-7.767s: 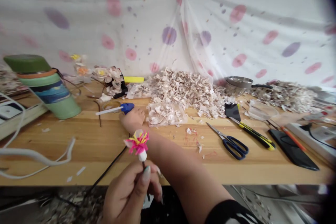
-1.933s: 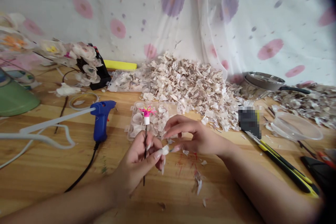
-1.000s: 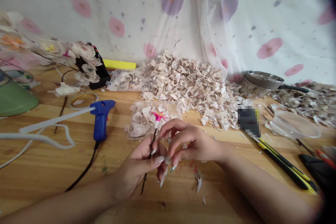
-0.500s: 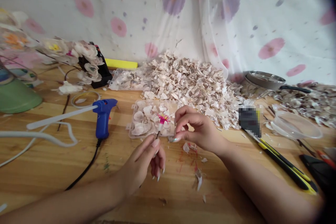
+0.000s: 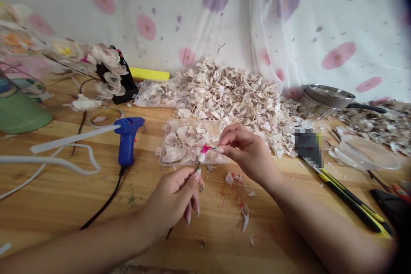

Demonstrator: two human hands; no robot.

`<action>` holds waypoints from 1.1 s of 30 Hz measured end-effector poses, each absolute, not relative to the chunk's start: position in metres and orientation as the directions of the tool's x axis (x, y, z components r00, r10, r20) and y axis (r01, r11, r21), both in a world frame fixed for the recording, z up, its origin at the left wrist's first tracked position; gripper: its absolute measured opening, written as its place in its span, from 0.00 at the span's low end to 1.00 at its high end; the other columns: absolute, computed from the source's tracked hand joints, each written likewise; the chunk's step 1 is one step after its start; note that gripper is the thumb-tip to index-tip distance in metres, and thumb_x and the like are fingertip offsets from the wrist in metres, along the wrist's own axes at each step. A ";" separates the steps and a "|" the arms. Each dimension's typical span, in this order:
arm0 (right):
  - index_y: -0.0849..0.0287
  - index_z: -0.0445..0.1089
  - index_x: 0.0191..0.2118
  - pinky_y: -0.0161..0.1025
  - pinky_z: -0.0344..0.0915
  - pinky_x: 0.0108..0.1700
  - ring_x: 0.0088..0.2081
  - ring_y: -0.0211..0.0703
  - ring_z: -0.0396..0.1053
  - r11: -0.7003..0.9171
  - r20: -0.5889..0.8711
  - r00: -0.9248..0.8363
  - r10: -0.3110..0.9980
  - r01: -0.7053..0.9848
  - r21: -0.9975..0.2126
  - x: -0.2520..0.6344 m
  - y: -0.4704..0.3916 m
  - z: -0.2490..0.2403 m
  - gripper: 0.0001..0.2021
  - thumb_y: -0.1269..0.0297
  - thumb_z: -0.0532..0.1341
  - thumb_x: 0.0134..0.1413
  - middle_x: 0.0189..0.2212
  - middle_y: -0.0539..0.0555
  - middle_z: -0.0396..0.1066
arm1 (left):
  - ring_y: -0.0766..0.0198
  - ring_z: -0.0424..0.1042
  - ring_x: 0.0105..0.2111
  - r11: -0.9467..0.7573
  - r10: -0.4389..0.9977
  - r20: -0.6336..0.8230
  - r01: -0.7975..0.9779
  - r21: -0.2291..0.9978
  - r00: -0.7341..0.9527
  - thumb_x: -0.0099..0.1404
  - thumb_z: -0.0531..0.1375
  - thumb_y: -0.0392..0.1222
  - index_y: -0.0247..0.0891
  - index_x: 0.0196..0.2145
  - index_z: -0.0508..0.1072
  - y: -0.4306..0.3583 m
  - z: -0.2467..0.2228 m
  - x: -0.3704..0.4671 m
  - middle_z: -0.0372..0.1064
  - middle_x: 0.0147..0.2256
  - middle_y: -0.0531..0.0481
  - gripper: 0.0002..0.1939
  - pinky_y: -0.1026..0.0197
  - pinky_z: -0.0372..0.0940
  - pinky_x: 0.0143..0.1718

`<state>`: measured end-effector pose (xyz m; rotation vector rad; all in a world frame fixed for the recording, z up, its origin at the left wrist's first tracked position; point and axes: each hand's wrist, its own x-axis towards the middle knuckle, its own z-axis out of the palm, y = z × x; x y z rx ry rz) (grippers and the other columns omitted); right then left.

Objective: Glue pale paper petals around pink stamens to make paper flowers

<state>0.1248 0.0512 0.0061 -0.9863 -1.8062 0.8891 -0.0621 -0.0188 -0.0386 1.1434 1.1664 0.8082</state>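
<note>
My left hand [image 5: 178, 192] is closed on a thin dark stem [image 5: 169, 233], which slants up through the fingers. At its top end are a white wrapped band and a bright pink flower centre [image 5: 205, 150] with thin strands. My right hand [image 5: 245, 147] pinches the tips of those strands between thumb and forefinger, from the right side. Just behind the flower centre lies a clear divided box [image 5: 163, 154] holding pale dried petals [image 5: 175, 152]. What the curled lower fingers of my left hand cover is hidden.
A blue glue gun [image 5: 126, 143] stands to the left, its cord trailing forward. Behind the box rises a big petal heap [image 5: 231, 90]. On the right are a yellow-black handled tool [image 5: 349, 199], a clear lid [image 5: 369, 152] and a metal pan [image 5: 330, 96]. Petal bits dot the wooden table [image 5: 224, 239].
My right hand has moved up and its fingertips now meet the pink strands. The flower centre has tipped to the right, toward that hand. The view has shifted slightly.
</note>
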 end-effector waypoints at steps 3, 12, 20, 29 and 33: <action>0.58 0.72 0.27 0.38 0.61 0.35 0.35 0.39 0.66 0.401 0.324 -0.280 0.904 0.287 -0.870 0.121 0.050 0.003 0.12 0.55 0.69 0.50 0.34 0.51 0.67 | 0.71 0.60 0.08 0.298 0.924 -0.300 0.044 0.954 0.238 0.61 0.55 0.63 0.38 0.29 0.66 -0.018 -0.038 -0.061 0.67 0.14 0.54 0.23 0.71 0.51 0.10; 0.58 0.73 0.28 0.38 0.63 0.35 0.36 0.40 0.66 0.437 0.347 -0.290 0.892 0.350 -0.829 0.114 0.051 -0.009 0.10 0.57 0.68 0.52 0.36 0.53 0.67 | 0.71 0.59 0.08 0.346 0.903 -0.334 0.004 0.938 0.269 0.61 0.57 0.62 0.38 0.30 0.66 -0.020 -0.039 -0.059 0.68 0.14 0.54 0.22 0.71 0.53 0.10; 0.58 0.73 0.29 0.36 0.63 0.33 0.36 0.39 0.66 0.480 0.389 -0.298 0.872 0.367 -0.797 0.114 0.052 -0.012 0.07 0.62 0.68 0.52 0.36 0.53 0.66 | 0.71 0.60 0.08 0.356 0.898 -0.351 0.030 0.934 0.266 0.60 0.57 0.63 0.38 0.28 0.66 -0.019 -0.038 -0.059 0.68 0.13 0.54 0.23 0.71 0.52 0.10; 0.58 0.73 0.29 0.35 0.64 0.33 0.37 0.39 0.66 0.547 0.458 -0.300 0.837 0.415 -0.727 0.116 0.051 -0.012 0.05 0.66 0.68 0.53 0.35 0.52 0.66 | 0.72 0.60 0.08 0.369 0.886 -0.369 0.054 0.928 0.280 0.58 0.56 0.66 0.38 0.29 0.65 -0.020 -0.036 -0.058 0.68 0.14 0.54 0.25 0.73 0.51 0.10; 0.58 0.73 0.29 0.35 0.65 0.32 0.36 0.38 0.66 0.553 0.469 -0.293 0.833 0.424 -0.717 0.115 0.051 -0.011 0.05 0.66 0.68 0.53 0.35 0.52 0.66 | 0.72 0.60 0.09 0.375 0.880 -0.374 0.055 0.925 0.293 0.57 0.56 0.66 0.38 0.29 0.65 -0.020 -0.037 -0.058 0.68 0.14 0.54 0.25 0.73 0.52 0.10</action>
